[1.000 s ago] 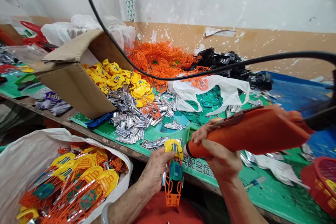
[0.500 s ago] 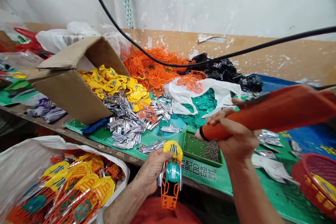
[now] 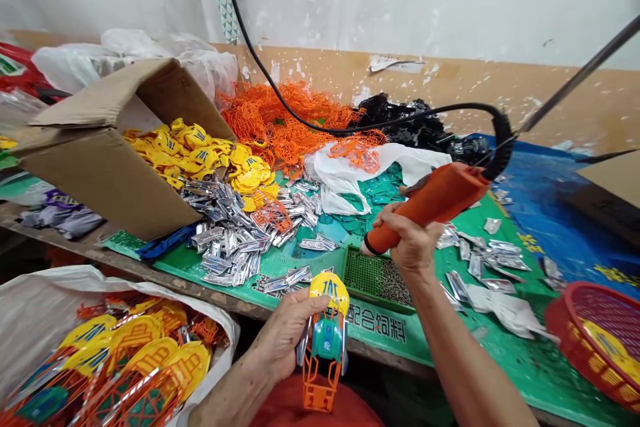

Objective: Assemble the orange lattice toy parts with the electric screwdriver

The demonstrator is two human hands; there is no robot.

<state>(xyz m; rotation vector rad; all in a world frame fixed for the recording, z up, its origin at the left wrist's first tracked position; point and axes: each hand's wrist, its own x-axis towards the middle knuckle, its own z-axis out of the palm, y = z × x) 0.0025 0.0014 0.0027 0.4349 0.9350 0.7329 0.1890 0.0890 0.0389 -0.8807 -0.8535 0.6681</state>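
My left hand (image 3: 287, 330) is closed on a plastic toy car body (image 3: 327, 340), with a yellow front, a green middle, silver side pieces and an orange lattice frame. The thumb lies over the yellow part. My right hand (image 3: 413, 240) is wrapped round an orange electric screwdriver (image 3: 435, 200). Its nose points down and left, over the near side of a green tray (image 3: 363, 273) that holds many small screws (image 3: 395, 282). The screwdriver's tip stands apart from the toy body. A black cord (image 3: 503, 140) runs from its back end.
A tipped cardboard box (image 3: 113, 180) spills yellow parts (image 3: 200, 153) beside silver parts (image 3: 240, 233). Orange frames (image 3: 285, 120) and black parts (image 3: 410, 113) lie behind. A white bag (image 3: 340, 190) holds green parts. A white sack (image 3: 45, 293) of toy bodies stands lower left; a red basket (image 3: 565, 333) is right.
My right hand has drawn the screwdriver away from the toy body, up and right, then swung it over the screw tray. My left hand still holds the toy body in nearly the same place.
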